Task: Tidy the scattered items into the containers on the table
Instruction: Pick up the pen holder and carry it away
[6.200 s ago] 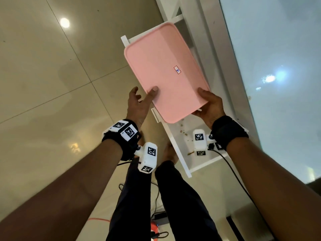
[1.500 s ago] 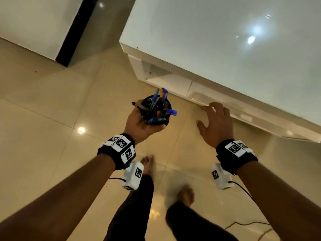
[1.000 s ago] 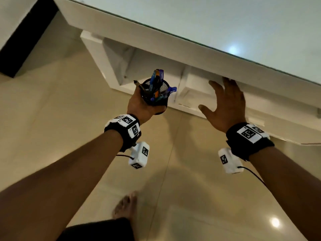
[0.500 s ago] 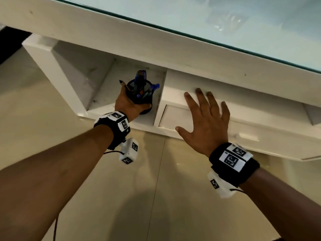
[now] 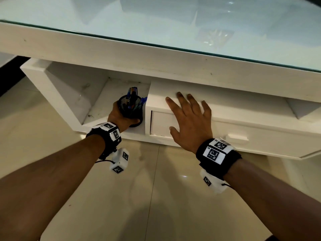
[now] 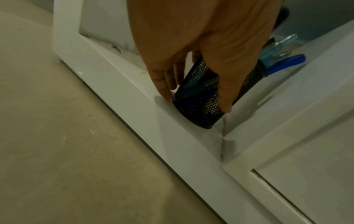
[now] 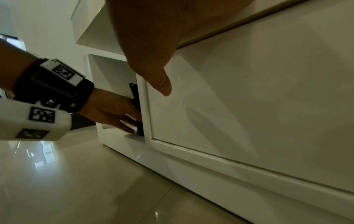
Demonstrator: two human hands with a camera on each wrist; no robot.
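A black mesh pen holder [image 5: 130, 110] full of blue pens [image 5: 132, 92] stands in the open left shelf compartment [image 5: 97, 101] of the white table, right beside the drawer unit's side wall. My left hand [image 5: 119, 117] grips it from the front, thumb on one side and fingers on the other. In the left wrist view the pen holder [image 6: 199, 94] has its base down on the shelf floor near the front edge. My right hand [image 5: 189, 117] lies flat, fingers spread, on the top ledge of the drawer unit [image 5: 243, 105], holding nothing.
The glass table top [image 5: 173, 23] overhangs the shelf from above. A white drawer front [image 5: 271, 141] with a small handle [image 5: 237, 136] runs to the right, with another open compartment [image 5: 305, 108] past it. Beige floor tiles [image 5: 156, 197] lie below my arms.
My left hand carried the pen holder down and forward from mid-air into the left shelf compartment. My right hand moved onto the drawer unit and now rests there. The view came closer to the table.
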